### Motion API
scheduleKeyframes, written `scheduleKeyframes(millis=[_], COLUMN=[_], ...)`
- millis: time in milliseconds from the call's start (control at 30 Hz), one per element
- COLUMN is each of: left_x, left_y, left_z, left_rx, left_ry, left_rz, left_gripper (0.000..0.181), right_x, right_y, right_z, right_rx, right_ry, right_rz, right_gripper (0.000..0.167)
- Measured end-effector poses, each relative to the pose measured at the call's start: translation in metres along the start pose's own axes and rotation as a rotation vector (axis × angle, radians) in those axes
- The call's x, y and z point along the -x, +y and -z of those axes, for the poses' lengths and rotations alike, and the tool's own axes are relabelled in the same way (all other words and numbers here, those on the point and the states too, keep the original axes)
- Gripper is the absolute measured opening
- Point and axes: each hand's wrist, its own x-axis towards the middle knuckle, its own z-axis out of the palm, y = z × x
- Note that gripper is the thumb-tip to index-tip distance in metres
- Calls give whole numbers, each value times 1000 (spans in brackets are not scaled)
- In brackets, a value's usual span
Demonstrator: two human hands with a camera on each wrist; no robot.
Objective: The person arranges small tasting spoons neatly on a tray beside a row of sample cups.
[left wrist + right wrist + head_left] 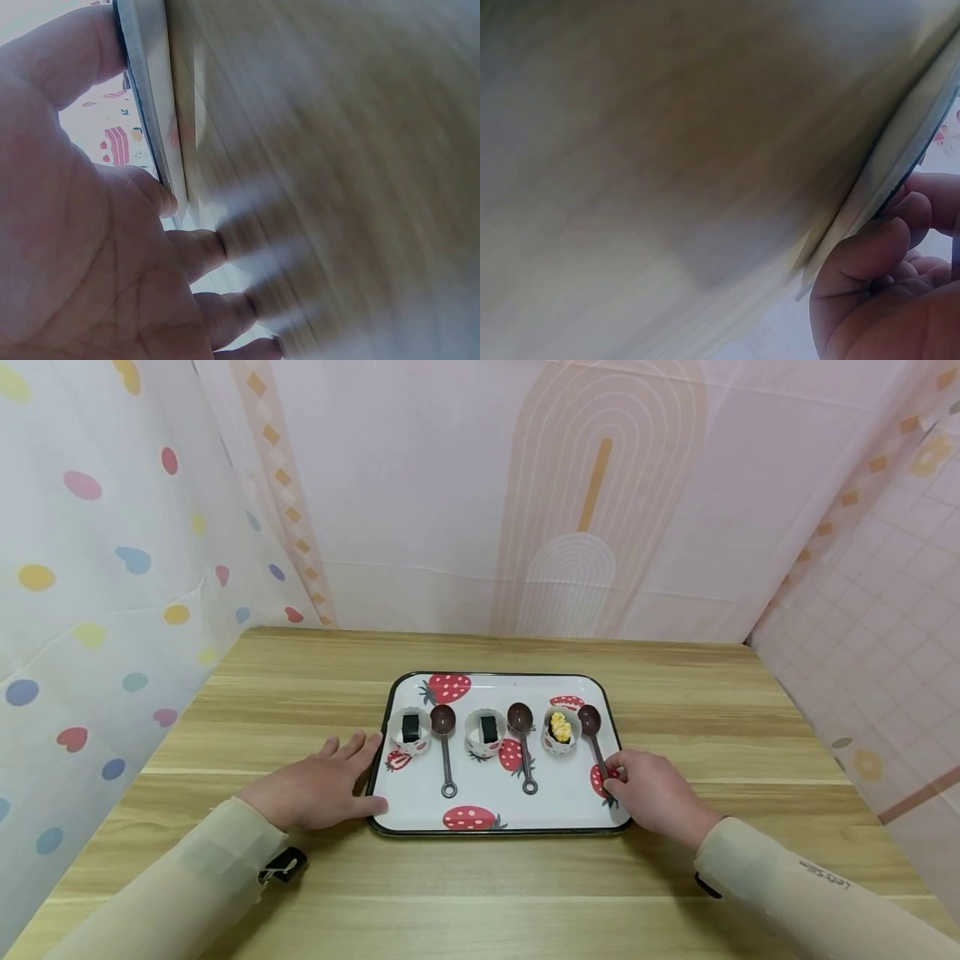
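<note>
A white tray point(420, 814) with a dark rim and strawberry prints lies between my hands. On it stand three small paper cups: the left cup point(410, 747) and middle cup point(484, 748) each hold a white piece with a black band, like sushi. Yellow topping on a dark base fills the right cup point(558, 746). Beside each cup lies a long-handled brown spoon, the left spoon point(443, 721), middle spoon point(520, 718) and right spoon point(590, 721). My right hand point(660, 793) pinches the right spoon's handle end. With fingers spread, my left hand point(318, 787) touches the tray's left edge, thumb over the rim.
The tray sits on a wood-grain table point(480, 902). A pale patterned cloth point(420, 527) hangs behind the table, with a dotted cloth point(97, 610) on the left and a checked one point(900, 593) on the right. Both wrists wear beige sleeves.
</note>
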Motion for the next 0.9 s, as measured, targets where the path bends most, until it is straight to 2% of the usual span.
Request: scheduleKeyframes(millis=[333, 900], left_x=[0, 1], left_y=[0, 0], left_z=[0, -1], left_rx=[1, 4], left_ry=[5, 0], left_rz=[-3, 1], left_gripper=[112, 112], right_x=[-1, -1], right_y=[-2, -2], right_z=[-2, -4], right_rx=[22, 101], right_ry=[10, 36], right_rz=[-16, 35], right_gripper=[12, 9])
